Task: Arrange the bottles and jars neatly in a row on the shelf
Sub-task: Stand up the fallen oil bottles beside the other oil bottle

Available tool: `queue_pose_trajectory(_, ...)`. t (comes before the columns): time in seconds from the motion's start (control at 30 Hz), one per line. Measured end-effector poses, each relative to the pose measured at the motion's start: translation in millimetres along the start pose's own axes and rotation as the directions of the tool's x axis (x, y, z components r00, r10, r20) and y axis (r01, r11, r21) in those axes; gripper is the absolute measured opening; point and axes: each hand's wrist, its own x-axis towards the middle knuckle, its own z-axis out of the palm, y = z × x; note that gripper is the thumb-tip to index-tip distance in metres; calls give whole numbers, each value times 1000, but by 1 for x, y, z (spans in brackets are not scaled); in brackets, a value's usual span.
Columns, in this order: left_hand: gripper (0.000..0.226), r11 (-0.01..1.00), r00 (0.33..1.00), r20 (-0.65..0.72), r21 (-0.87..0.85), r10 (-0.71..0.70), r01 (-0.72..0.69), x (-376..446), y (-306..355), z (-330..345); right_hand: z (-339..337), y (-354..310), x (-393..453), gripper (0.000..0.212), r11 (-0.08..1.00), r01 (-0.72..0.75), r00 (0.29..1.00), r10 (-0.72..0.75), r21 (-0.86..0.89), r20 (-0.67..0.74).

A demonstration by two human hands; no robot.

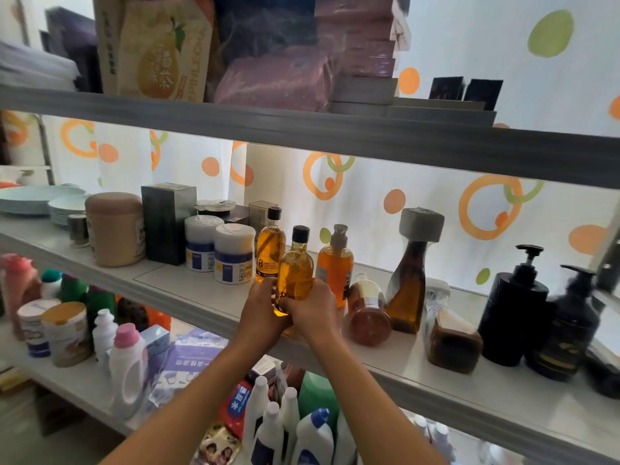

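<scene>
On the middle shelf point(188, 286) an amber shampoo bottle with a black cap point(296, 263) stands near the front edge. My left hand point(260, 308) and my right hand point(313, 310) both grip its lower part. A matching amber bottle point(270, 245) stands behind it to the left, next to two white jars point(234, 253) and a beige jar point(114, 228). To the right are an orange pump bottle point(335, 263), a small jar lying tilted point(367, 313), a tall brown wrapped bottle point(407, 283), a wrapped brown jar point(451, 340) and two black pump bottles point(513, 310).
A dark box point(166, 223) and stacked plates point(37, 199) sit on the left of the same shelf. The upper shelf point(302, 129) holds boxes and packets. The lower shelf point(77, 380) is crowded with cans, detergent bottles and packets. A dotted curtain hangs behind.
</scene>
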Motion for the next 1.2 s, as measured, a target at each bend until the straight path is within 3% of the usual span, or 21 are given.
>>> queue_pose_trajectory(0.17,42,1000,1000,2,28,8,-8,14,-6,3,12,11,9,17,996,68,995,-64,53,-79)
queue_pose_trajectory(0.27,45,999,999,36,47,20,-22,26,-11,4,15,15,12,31,990,37,988,-16,136,-155)
queue_pose_trajectory(0.4,46,997,998,53,73,23,-27,40,-16,6,13,15,16,46,967,-16,987,56,256,-152)
queue_pose_trajectory(0.67,26,997,999,-47,81,9,-5,36,-18,18,29,30,27,12,997,68,969,-58,34,-240)
queue_pose_trajectory(0.8,7,984,994,-32,147,102,-96,37,-22,19,31,32,31,24,998,43,979,-34,46,-200)
queue_pose_trajectory(0.97,31,968,989,12,205,145,-144,41,-30,25,28,28,30,32,993,3,998,5,119,-69)
queue_pose_trajectory(1.2,34,963,986,69,214,151,-162,40,-31,27,30,29,31,43,984,-74,997,74,163,4)
